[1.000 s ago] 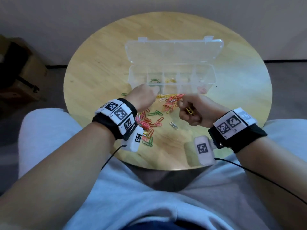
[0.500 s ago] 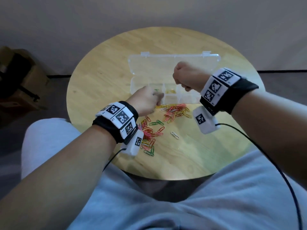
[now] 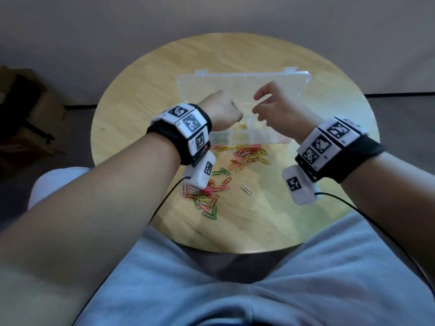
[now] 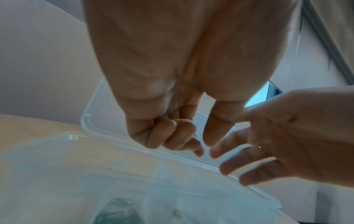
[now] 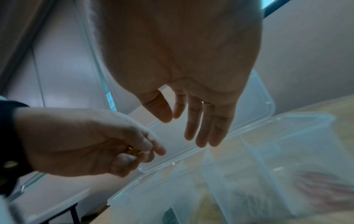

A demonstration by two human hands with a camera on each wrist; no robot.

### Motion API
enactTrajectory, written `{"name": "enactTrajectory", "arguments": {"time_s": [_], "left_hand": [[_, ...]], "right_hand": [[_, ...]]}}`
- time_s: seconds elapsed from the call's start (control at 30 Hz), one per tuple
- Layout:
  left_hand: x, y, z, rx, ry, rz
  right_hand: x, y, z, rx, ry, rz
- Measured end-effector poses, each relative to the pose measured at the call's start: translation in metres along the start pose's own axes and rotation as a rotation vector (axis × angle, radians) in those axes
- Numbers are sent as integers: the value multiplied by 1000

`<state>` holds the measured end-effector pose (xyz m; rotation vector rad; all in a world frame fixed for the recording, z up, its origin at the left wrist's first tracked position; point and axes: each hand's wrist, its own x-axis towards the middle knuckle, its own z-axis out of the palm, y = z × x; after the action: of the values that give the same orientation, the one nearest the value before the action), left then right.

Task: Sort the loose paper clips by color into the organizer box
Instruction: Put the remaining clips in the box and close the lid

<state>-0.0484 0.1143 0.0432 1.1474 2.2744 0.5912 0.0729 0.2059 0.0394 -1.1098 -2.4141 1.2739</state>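
Note:
A clear organizer box (image 3: 259, 137) stands open mid-table, its lid (image 3: 244, 82) lying flat behind it. Green clips (image 3: 219, 138) fill its left compartment, yellow clips (image 3: 240, 126) the one beside it, and red ones (image 3: 282, 140) sit to the right. Loose mixed-colour paper clips (image 3: 246, 156) lie scattered before the box. My left hand (image 3: 231, 114) hovers over the left compartments, fingers curled round a yellow clip (image 4: 181, 120), the same yellow clip (image 5: 134, 150) showing in the right wrist view. My right hand (image 3: 257, 108) hangs over the box's middle, fingers (image 5: 201, 128) spread and holding nothing.
A second heap of clips (image 3: 207, 196) lies near the table's front left, with a lone white clip (image 3: 246, 188) beside it. The round wooden table (image 3: 141, 114) ends close to my knees. A cardboard box (image 3: 26, 118) stands on the floor at left.
My right hand carried a yellow clip from the pile up over the box and has spread its fingers; the clip is gone from it. My left hand rose from the pile to above the box.

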Motion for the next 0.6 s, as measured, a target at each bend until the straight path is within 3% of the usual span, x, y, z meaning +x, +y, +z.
{"name": "enactTrajectory", "arguments": {"time_s": [0.17, 0.3, 0.47, 0.6], "left_hand": [[20, 19, 9, 53, 25, 19], [17, 20, 21, 26, -43, 44], [-12, 20, 34, -80, 179, 155], [-32, 11, 48, -75, 90, 133]], "right_hand": [[-32, 24, -12, 182, 32, -10], [-42, 42, -10, 202, -18, -4], [-33, 70, -4, 42, -55, 33], [-26, 87, 0, -232, -151, 53]]}}
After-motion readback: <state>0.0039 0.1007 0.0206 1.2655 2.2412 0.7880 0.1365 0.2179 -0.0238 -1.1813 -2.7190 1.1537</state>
